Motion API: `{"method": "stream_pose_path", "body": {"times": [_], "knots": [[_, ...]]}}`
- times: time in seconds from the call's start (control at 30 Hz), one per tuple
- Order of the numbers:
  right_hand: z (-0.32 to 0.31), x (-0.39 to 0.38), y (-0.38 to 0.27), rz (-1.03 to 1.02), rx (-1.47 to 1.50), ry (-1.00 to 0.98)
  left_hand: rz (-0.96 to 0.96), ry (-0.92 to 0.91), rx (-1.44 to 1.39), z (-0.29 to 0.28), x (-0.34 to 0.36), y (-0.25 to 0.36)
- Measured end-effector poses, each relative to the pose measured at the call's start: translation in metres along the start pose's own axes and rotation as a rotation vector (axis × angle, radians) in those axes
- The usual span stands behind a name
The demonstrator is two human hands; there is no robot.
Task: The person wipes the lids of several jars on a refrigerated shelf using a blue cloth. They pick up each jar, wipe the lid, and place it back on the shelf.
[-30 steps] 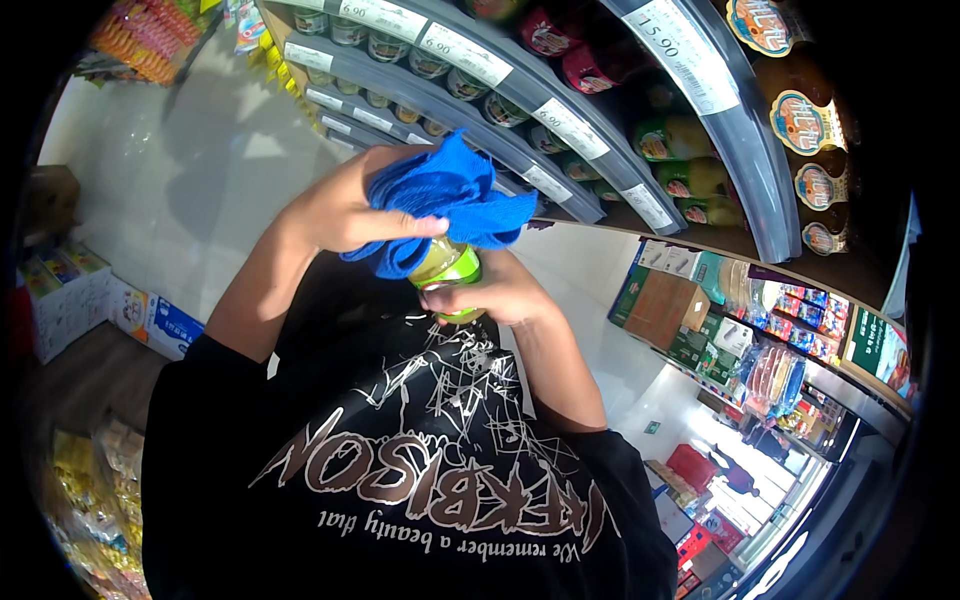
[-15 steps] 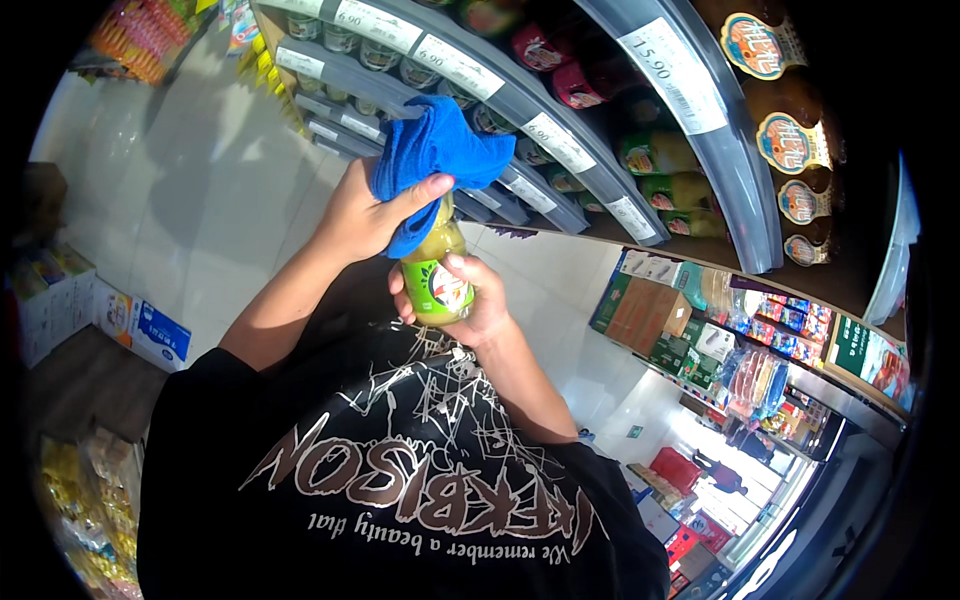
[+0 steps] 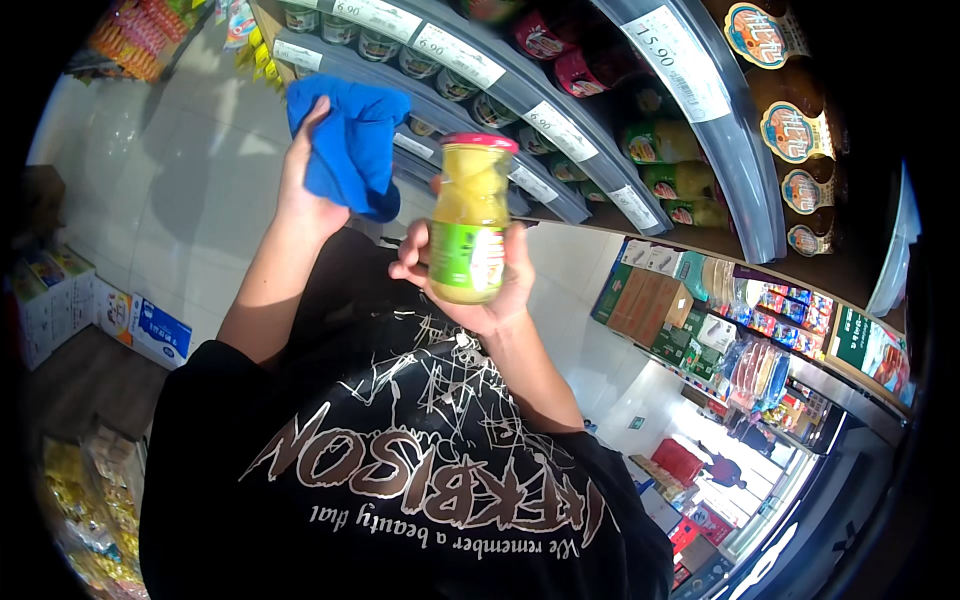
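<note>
My right hand (image 3: 503,283) grips a glass jar (image 3: 474,215) around its lower half. The jar has a pinkish-red lid, a green label and yellow fruit-like pieces inside, and it stands nearly upright in front of the shelves. A folded blue cloth (image 3: 352,140) is in my left hand (image 3: 308,190), with the thumb over its edge. Cloth and jar are apart, the cloth being to the left. The fingers behind the cloth are hidden.
Shelves (image 3: 555,137) with price strips hold several jars ahead, and brown jars (image 3: 795,130) stand at the far right. Cartons (image 3: 155,330) sit on the floor at left, near bagged goods (image 3: 90,500). Stacked boxes (image 3: 650,300) are at right. A distant person (image 3: 722,468) shows at lower right.
The blue cloth has come off the jar's top and moved left with my left hand. My right hand has moved the jar slightly right and up, and its lid now shows.
</note>
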State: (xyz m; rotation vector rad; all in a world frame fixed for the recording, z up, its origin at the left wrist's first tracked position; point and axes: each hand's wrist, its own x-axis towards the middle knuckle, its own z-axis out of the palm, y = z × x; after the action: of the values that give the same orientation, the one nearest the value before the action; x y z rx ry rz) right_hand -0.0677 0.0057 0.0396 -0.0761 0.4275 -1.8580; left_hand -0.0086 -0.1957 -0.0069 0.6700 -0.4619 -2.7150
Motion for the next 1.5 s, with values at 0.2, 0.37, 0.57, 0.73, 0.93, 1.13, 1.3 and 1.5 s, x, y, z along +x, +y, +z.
{"method": "stream_pose_path", "body": {"times": [0.2, 0.37, 0.57, 0.73, 0.93, 1.13, 1.3, 1.5], "knots": [[-0.008, -0.001, -0.025, -0.080, -0.218, -0.078, -0.106, -0.088, -0.039, -0.030, -0.015, -0.022], [0.008, -0.002, -0.047, -0.216, -0.437, 0.160, -0.146, 0.006, 0.022, -0.024, -0.022, -0.027], [0.011, 0.004, -0.071, -0.619, -0.934, 0.510, -0.184, 0.030, 0.013, -0.018, -0.021, -0.026], [0.005, 0.009, -0.106, -1.113, -1.367, 0.654, -0.195, 0.023, -0.010, -0.023, -0.019, -0.031], [-0.006, 0.012, -0.136, -1.240, -1.551, 0.671, -0.201, 0.000, -0.043, -0.028, -0.020, -0.029], [-0.007, 0.020, -0.140, -1.340, -1.848, 0.735, -0.195, 0.001, -0.079, -0.029, -0.023, -0.028], [-0.022, 0.032, -0.143, -1.352, -1.565, 0.654, -0.211, 0.042, -0.085, -0.030, -0.025, -0.027], [-0.021, 0.042, -0.154, -1.307, -1.571, 0.687, -0.208, 0.065, -0.088, -0.036, -0.021, -0.031]]}}
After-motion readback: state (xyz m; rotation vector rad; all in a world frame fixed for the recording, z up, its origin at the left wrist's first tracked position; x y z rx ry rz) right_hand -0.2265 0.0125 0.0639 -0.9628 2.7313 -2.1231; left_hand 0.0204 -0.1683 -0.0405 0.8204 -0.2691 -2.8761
